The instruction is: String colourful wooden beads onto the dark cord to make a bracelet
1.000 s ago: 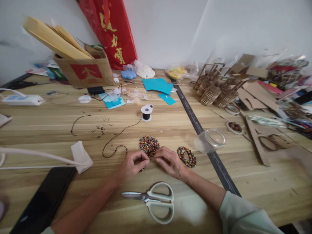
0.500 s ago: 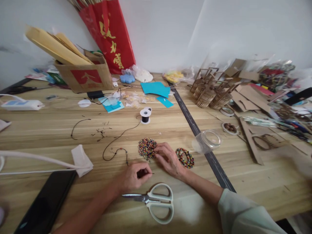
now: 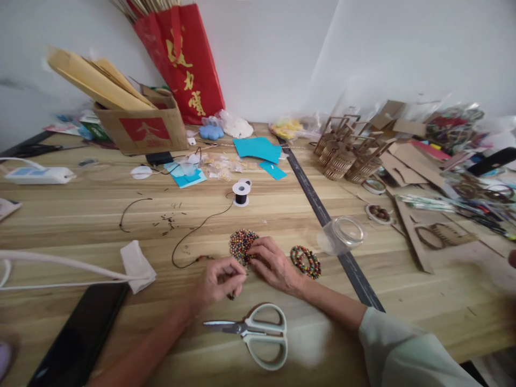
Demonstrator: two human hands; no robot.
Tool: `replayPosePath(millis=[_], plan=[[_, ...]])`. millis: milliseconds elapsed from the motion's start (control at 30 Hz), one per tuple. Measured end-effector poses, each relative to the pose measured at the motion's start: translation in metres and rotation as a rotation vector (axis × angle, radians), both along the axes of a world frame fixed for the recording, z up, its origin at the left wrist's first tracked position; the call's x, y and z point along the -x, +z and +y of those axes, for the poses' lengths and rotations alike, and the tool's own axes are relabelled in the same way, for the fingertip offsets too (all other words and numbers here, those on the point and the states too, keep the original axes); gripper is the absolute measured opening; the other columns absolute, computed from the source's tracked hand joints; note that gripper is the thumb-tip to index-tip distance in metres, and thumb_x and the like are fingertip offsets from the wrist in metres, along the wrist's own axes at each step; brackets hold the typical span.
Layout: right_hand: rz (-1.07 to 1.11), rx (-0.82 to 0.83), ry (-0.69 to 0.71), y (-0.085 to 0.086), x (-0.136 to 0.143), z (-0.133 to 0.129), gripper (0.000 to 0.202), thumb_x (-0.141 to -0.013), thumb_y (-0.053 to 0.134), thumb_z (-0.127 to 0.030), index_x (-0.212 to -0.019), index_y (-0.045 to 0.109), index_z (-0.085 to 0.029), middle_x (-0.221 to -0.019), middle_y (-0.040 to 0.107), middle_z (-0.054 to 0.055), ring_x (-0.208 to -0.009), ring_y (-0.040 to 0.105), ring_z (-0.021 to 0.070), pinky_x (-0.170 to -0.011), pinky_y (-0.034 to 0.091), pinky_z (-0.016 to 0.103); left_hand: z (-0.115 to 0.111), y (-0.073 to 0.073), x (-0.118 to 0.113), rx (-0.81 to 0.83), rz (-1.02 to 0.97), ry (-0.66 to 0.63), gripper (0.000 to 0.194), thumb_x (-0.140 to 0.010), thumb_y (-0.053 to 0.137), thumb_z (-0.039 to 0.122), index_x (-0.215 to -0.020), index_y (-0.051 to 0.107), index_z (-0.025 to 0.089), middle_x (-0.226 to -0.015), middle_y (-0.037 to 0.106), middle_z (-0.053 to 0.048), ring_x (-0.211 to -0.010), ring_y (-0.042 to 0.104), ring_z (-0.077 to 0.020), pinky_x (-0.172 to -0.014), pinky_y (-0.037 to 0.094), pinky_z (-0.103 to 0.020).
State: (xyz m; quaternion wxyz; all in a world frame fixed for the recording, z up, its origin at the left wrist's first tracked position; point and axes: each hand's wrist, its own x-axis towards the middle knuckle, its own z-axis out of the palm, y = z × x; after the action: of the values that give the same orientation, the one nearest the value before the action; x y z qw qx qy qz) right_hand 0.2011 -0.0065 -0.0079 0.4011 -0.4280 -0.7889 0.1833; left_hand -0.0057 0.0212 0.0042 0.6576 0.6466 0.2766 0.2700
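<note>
My left hand is closed in a pinch on a thin dark cord, whose tip pokes out by the fingertips. Part of this cord curves across the table, carrying a few beads near the hand, and leads back to a white spool. Bent and slightly apart, the fingers of my right hand touch the near right side of a pile of small multicoloured beads; no bead shows clearly between them. Just right of that hand lies a coiled string of beads. White-handled scissors rest below both hands.
A clear plastic jar lies at right across a dark strip. Short cord scraps are scattered at left. A black phone and a white cable sit near left. Small bamboo baskets stand at the back right.
My left hand has lifted and turned a little, drawing the beaded part of the cord closer. My right fingers have shifted slightly left and nearer along the bead pile.
</note>
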Motion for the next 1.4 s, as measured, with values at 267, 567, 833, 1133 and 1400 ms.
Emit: replayPosePath(millis=[267, 567, 833, 1133, 1400], plan=[[0.121, 0.042, -0.137, -0.005, -0.011, 0.009, 0.022, -0.101, 0.039, -0.025, -0.111, 0.058, -0.02, -0.108, 0.06, 0.011, -0.105, 0.056, 0.0217, -0.093, 0.048, 0.039, 0.024, -0.008, 0.007, 0.216, -0.177, 0.166, 0.025, -0.079, 0.071, 0.037, -0.075, 0.058, 0.016, -0.047, 0.058, 0.005, -0.044, 0.049, -0.0088, -0.049, 0.04, -0.021], [0.201, 0.196, -0.224, -0.02, -0.015, 0.014, 0.033, -0.103, 0.034, -0.035, -0.126, 0.052, -0.02, -0.124, 0.06, 0.01, -0.119, 0.055, 0.0195, -0.106, 0.042, 0.038, 0.016, -0.007, -0.001, -0.126, 0.078, 0.014, 0.019, -0.083, 0.063, 0.031, -0.073, 0.061, 0.016, -0.071, 0.065, -0.004, -0.069, 0.059, -0.016, -0.066, 0.047, -0.027], [0.079, 0.232, -0.166, -0.016, -0.008, 0.025, 0.038, -0.101, 0.037, -0.035, -0.135, 0.045, -0.019, -0.133, 0.055, 0.012, -0.124, 0.052, 0.0219, -0.109, 0.042, 0.043, 0.018, -0.008, -0.001, -0.552, 0.295, 0.348, 0.018, -0.092, 0.046, 0.028, -0.08, 0.055, 0.018, -0.131, 0.052, -0.015, -0.129, 0.045, -0.0273, -0.107, 0.037, -0.044], [-0.216, 0.109, -0.049, -0.016, 0.006, 0.04, 0.048, -0.102, 0.035, -0.035, -0.146, 0.035, -0.015, -0.15, 0.037, 0.017, -0.142, 0.031, 0.0237, -0.117, 0.031, 0.047, 0.023, -0.031, -0.009, -0.776, 0.54, 0.232, 0.022, -0.098, 0.031, 0.024, -0.086, 0.049, 0.019, -0.15, 0.039, -0.018, -0.143, 0.03, -0.0271, -0.115, 0.029, -0.054], [-0.361, 0.045, 0.039, -0.018, 0.007, 0.041, 0.049, -0.102, 0.033, -0.03, -0.145, 0.035, -0.006, -0.148, 0.04, 0.022, -0.143, 0.031, 0.0253, -0.116, 0.032, 0.048, 0.024, -0.03, -0.008, -0.871, 0.583, 0.131, 0.02, -0.097, 0.032, 0.022, -0.092, 0.052, 0.018, -0.153, 0.036, -0.019, -0.144, 0.029, -0.0267, -0.116, 0.031, -0.054]])
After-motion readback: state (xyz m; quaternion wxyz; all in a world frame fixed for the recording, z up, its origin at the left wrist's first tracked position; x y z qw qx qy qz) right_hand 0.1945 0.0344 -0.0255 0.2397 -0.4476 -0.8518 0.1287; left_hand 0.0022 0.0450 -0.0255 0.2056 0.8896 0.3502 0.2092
